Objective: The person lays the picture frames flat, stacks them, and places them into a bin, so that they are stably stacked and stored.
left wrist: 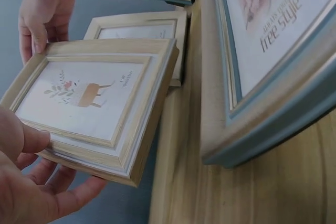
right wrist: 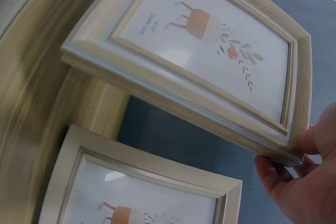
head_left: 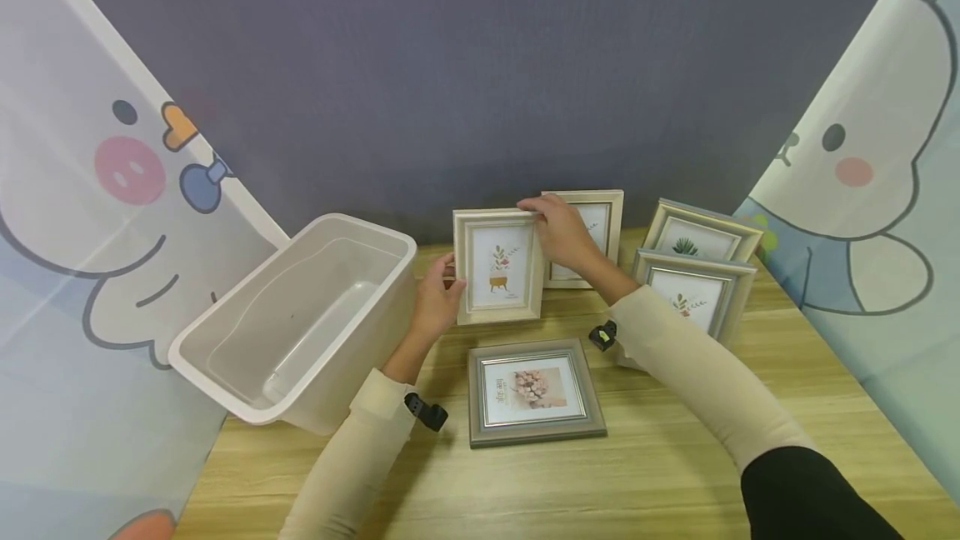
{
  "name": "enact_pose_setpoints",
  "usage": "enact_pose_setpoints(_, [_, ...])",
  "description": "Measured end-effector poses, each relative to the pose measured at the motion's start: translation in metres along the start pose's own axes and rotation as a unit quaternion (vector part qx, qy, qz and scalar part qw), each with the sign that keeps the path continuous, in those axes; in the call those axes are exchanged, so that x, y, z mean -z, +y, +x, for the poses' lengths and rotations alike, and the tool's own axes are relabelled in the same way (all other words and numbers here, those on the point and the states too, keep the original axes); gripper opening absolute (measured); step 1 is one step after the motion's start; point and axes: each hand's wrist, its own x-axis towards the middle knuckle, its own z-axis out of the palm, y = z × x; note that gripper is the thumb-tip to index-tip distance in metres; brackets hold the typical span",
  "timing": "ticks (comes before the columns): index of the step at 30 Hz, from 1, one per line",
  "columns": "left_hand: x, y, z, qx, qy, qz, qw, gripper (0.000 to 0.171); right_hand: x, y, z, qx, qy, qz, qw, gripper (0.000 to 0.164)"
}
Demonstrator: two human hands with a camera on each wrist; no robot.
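A cream picture frame [head_left: 498, 267] with a potted-plant print is held upright between both hands near the back of the table. My left hand [head_left: 437, 298] grips its left side, thumb on the front and fingers behind, as the left wrist view shows. At its upper right corner my right hand [head_left: 564, 233] pinches the edge; in the right wrist view the thumb [right wrist: 310, 140] lies against the corner. Just behind and to the right stands another cream frame [head_left: 617, 227], partly covered by the right hand. Below the held one, a grey-brown frame [head_left: 536, 394] with a flower picture lies flat.
A deep white plastic bin [head_left: 352, 357] stands at the left. Two more frames lean at the right: a gold-toned one [head_left: 742, 232] behind a grey-edged one [head_left: 731, 307], partly hidden by the right forearm. A dark wall panel [head_left: 480, 73] rises behind the wooden table [head_left: 645, 473].
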Motion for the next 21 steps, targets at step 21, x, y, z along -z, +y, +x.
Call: enact_pose_setpoints(21, [0.013, 0.03, -0.012, -0.103, 0.026, 0.076, 0.9915, 0.046, 0.017, 0.004, -0.036, -0.029, 0.02, 0.039, 0.999, 0.032])
